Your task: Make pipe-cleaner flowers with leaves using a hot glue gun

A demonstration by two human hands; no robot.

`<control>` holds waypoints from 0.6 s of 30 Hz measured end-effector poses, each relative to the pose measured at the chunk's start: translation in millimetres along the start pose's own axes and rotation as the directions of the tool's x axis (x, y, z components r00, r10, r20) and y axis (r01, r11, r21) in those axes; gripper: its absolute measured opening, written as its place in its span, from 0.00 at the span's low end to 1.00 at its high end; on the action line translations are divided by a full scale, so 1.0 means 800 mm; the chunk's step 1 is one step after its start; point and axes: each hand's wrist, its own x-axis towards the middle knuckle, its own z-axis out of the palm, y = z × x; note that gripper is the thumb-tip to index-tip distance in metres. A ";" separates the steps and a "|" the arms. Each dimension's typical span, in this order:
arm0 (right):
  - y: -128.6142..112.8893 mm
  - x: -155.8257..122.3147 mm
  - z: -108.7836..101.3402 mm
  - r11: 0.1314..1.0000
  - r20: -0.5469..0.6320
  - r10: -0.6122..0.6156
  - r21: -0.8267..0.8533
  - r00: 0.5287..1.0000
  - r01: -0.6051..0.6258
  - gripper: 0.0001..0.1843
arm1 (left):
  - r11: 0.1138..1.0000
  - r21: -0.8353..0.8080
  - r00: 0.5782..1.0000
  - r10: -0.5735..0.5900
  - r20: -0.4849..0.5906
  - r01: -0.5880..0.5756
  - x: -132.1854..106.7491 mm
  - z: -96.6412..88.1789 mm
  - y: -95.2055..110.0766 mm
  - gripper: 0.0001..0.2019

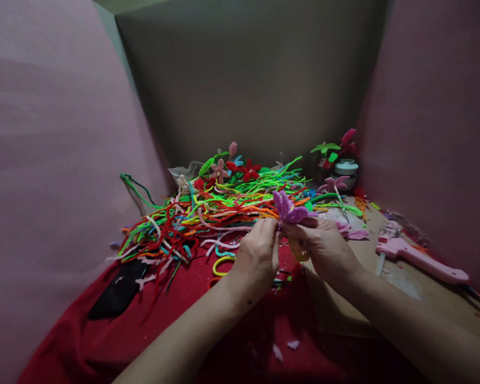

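My left hand (pixel 257 257) and my right hand (pixel 324 247) meet at the middle of the view, both pinched on the base of a purple pipe-cleaner flower (pixel 288 209). Its fuzzy petals stick up above my fingertips. A yellowish ring-shaped piece (pixel 298 252) shows just under my right hand's fingers. Right behind the flower lies a big heap of pipe cleaners (pixel 220 213) in green, orange, red, white and yellow.
A pink glue gun (pixel 418 260) lies on a cardboard sheet (pixel 404 298) at the right. Finished pipe-cleaner flowers (pixel 246 169) and a small white jar (pixel 346 168) stand at the back. A red cloth (pixel 144 330) covers the surface; pink panels wall both sides.
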 end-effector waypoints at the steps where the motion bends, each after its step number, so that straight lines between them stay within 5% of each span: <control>1: -0.002 0.001 0.000 1.000 0.007 0.014 0.000 1.000 -0.014 0.12 | 0.999 0.027 1.000 0.028 0.007 -0.029 0.002 -0.001 -0.002 0.07; 10: -0.001 0.011 -0.009 0.992 0.042 0.029 -0.122 0.999 -0.024 0.11 | 0.916 -0.323 0.969 -0.246 0.020 0.239 0.007 0.000 -0.003 0.06; 18: 0.002 0.017 -0.012 1.000 0.106 0.018 0.015 0.994 -0.019 0.05 | 0.517 -0.727 0.875 -0.418 0.245 0.451 0.010 -0.001 0.006 0.07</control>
